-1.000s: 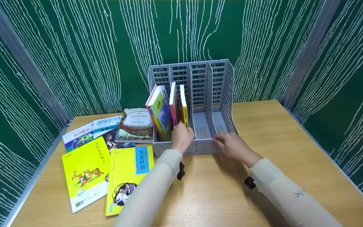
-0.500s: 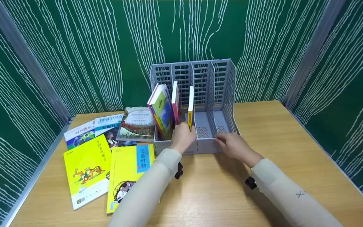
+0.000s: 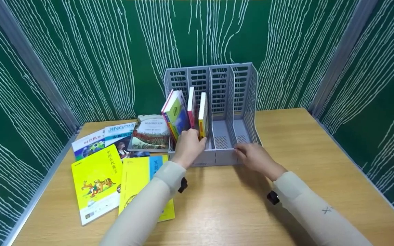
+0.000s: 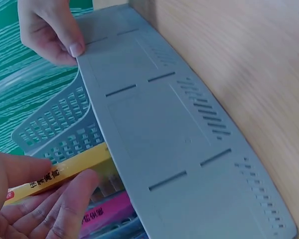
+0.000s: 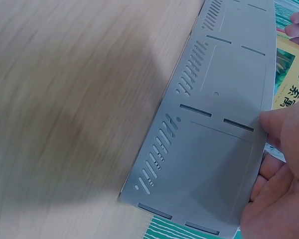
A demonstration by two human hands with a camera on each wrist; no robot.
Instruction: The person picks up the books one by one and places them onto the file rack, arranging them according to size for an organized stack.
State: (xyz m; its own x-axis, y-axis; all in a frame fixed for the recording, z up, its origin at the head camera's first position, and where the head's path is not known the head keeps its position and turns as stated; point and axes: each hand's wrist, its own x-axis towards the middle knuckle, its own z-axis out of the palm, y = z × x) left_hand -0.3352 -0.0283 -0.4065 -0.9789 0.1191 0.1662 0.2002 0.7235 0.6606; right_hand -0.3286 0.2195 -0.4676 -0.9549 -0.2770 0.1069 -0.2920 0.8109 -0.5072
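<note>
A grey magazine rack (image 3: 217, 158) with upright dividers stands on the table. My right hand (image 3: 255, 159) grips its front edge, thumb on the outer wall and fingers curled behind. My left hand (image 3: 187, 147) is in the second slot from the left, with thumb and fingers on either side of a yellow-spined book (image 4: 65, 172). This book stands nearly upright beside a pink-spined book (image 3: 191, 109), leaving a gap. Leftmost in the rack, several books (image 3: 176, 112) lean together. The hand hides the lower ends of the books in the head view.
Left of the rack lie a yellow book with a tiger (image 3: 96, 186), another yellow book (image 3: 135, 171) partly under the left sleeve, a landscape-covered book (image 3: 150, 133) and two blue-and-white books, one titled JINGDIAN in part (image 3: 120, 136). Green walls (image 3: 217, 34) enclose the table (image 3: 292, 143).
The yellow-spined book first shifted right towards the divider, then back left. My left hand has moved left since half a second ago. The right hand keeps its hold on the rack.
</note>
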